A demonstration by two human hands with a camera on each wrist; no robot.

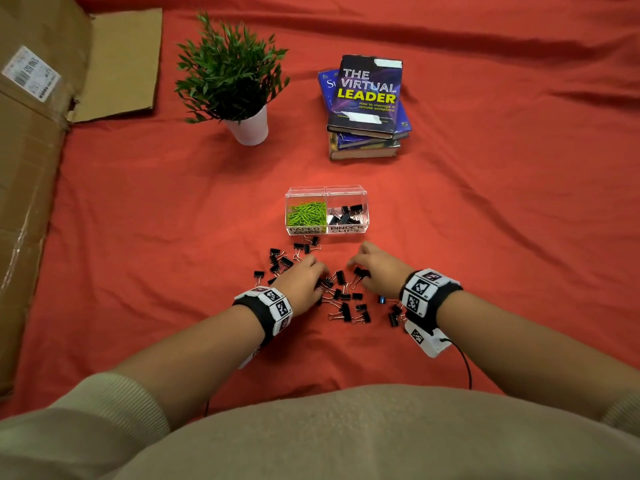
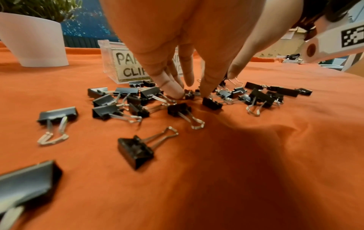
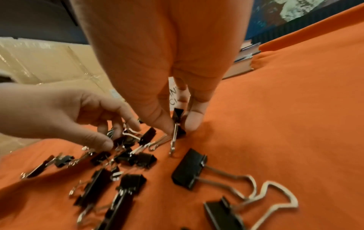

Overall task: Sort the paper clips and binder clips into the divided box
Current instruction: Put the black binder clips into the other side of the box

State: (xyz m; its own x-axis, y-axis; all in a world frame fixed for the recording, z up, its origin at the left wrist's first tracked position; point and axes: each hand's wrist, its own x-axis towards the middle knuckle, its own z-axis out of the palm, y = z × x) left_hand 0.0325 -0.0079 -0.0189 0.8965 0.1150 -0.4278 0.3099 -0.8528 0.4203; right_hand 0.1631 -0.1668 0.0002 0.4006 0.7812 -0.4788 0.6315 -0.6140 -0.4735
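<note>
A clear divided box [image 1: 326,210] sits at the centre of a red cloth [image 1: 485,220]. Its left compartment is filled with green paper clips [image 1: 307,213]; its right compartment holds only some black binder clips [image 1: 346,214]. No loose paper clips are seen, so that half seems done — many loose binder clips [image 1: 344,299] are still scattered at 6 o'clock from the box. One binder clip [image 3: 178,119] is pinched by the right hand [image 1: 375,266] (thumb and fingertip). The left hand [image 1: 304,280] is lowered into the pile; whether anything is gripped cannot be told. The box labels are partly hidden by fingers.
</note>
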